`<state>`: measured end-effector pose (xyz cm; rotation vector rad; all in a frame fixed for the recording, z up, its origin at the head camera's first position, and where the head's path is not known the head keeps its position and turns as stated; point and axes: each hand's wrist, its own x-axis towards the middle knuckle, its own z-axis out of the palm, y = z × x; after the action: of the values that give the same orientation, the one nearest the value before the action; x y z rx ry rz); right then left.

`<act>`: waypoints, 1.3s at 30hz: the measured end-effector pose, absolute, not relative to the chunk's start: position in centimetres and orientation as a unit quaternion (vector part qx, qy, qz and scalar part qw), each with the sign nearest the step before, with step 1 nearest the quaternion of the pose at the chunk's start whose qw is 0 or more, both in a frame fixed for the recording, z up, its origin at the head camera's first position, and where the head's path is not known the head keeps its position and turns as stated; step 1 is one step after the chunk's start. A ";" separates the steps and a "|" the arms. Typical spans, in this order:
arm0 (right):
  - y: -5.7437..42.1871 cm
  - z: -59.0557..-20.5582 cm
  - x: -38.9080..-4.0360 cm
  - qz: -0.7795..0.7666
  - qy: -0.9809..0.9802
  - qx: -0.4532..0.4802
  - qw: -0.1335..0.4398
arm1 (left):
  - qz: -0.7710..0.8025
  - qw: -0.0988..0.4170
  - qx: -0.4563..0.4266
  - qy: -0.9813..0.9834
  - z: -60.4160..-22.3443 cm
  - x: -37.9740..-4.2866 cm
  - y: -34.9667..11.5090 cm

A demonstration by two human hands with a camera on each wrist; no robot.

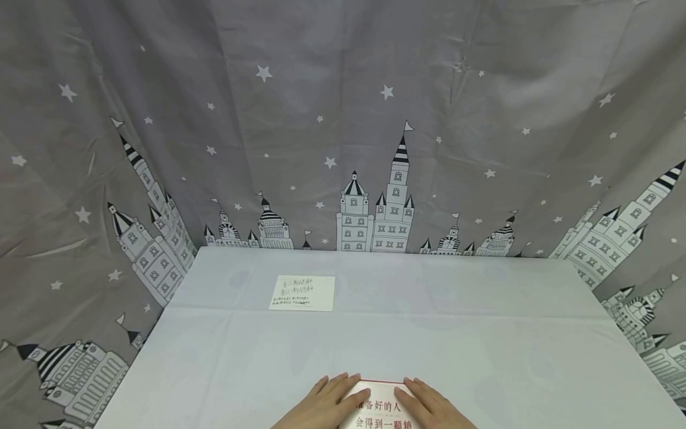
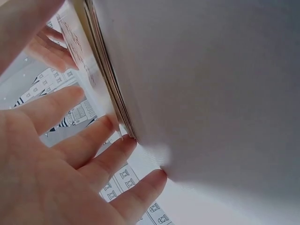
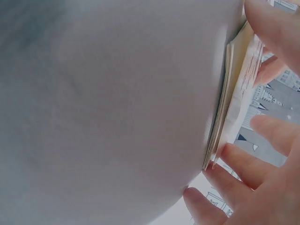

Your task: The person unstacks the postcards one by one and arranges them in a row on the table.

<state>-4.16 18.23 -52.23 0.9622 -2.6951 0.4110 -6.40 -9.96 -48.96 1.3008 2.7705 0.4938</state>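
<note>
A small book (image 1: pixel 379 413) with a white cover, red lettering and a thin red line at its far edge lies on the white table, cut off by the bottom of the head view. My left hand (image 1: pixel 328 404) is along its left side, thumb over the cover. On the opposite side, my right hand (image 1: pixel 433 406) mirrors it. In the left wrist view, spread, fairly straight fingers (image 2: pixel 89 140) touch the layered edge of the book (image 2: pixel 108 77); the lower fingertips meet the white surface. Similar spread fingers (image 3: pixel 248 168) rest against the book's edge (image 3: pixel 227 96) in the right wrist view.
Toward the back left of the white table (image 1: pixel 429 345) lies a pale paper sheet (image 1: pixel 316 293) with handwritten lines. A grey curtain (image 1: pixel 455 77) printed with stars and castles hangs behind the table and along both sides.
</note>
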 end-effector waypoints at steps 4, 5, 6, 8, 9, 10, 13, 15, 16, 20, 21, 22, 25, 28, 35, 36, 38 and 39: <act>18.3 -52.2 -4.2 0.141 -0.925 0.327 0.135 | 0.158 0.016 0.420 0.894 -48.9 -6.4 -10.0; 18.3 -52.1 -4.2 0.140 -0.925 0.328 0.133 | 0.158 0.016 0.420 0.894 -48.9 -6.4 -10.0; 18.3 -52.1 -4.2 0.140 -0.924 0.328 0.134 | 0.159 0.017 0.420 0.893 -48.9 -6.4 -10.0; 18.4 -52.0 -4.3 0.140 -0.924 0.328 0.137 | 0.162 0.020 0.421 0.892 -48.8 -6.4 -10.0; 18.4 -52.0 -4.3 0.141 -0.924 0.329 0.138 | 0.163 0.020 0.421 0.892 -48.7 -6.5 -10.0; 18.4 -51.9 -4.3 0.141 -0.923 0.329 0.139 | 0.163 0.019 0.422 0.892 -48.6 -6.5 -10.0; 18.5 -51.6 -4.3 0.144 -0.923 0.329 0.139 | 0.166 0.017 0.423 0.891 -48.4 -6.5 -10.0; 18.6 -51.3 -4.3 0.147 -0.924 0.329 0.128 | 0.170 0.017 0.421 0.891 -48.2 -6.6 -10.0; 18.6 -51.1 -4.3 0.148 -0.925 0.329 0.119 | 0.173 0.019 0.419 0.891 -48.1 -6.6 -10.0; 18.8 -50.5 -4.4 0.154 -0.927 0.329 0.090 | 0.172 0.012 0.419 0.892 -47.9 -6.6 -9.9; 18.9 -50.4 -4.4 0.154 -0.928 0.330 0.084 | 0.170 0.009 0.418 0.892 -47.8 -6.7 -9.9; 18.9 -50.3 -4.5 0.154 -0.927 0.331 0.083 | 0.169 0.006 0.417 0.893 -47.8 -6.7 -9.9; 19.0 -50.2 -4.6 0.153 -0.926 0.335 0.086 | 0.165 -0.003 0.414 0.895 -47.8 -6.7 -9.9; 19.0 -50.0 -4.9 0.151 -0.923 0.343 0.093 | 0.166 -0.005 0.410 0.897 -47.7 -6.8 -9.9; 19.3 -49.6 -5.5 0.154 -0.910 0.368 0.114 | 0.182 0.017 0.396 0.900 -47.4 -7.2 -10.2; 19.3 -49.4 -5.5 0.152 -0.911 0.367 0.113 | 0.184 0.017 0.393 0.901 -47.4 -7.3 -10.2; 19.2 -49.1 -5.6 0.145 -0.913 0.364 0.112 | 0.192 0.027 0.385 0.902 -47.2 -7.5 -10.2; 19.2 -48.9 -5.6 0.142 -0.916 0.359 0.106 | 0.194 0.026 0.383 0.903 -47.2 -7.6 -10.2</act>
<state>-5.62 19.16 -48.87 1.0572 -2.6986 0.4190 -7.57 -10.17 -47.19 1.1844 2.7907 0.5989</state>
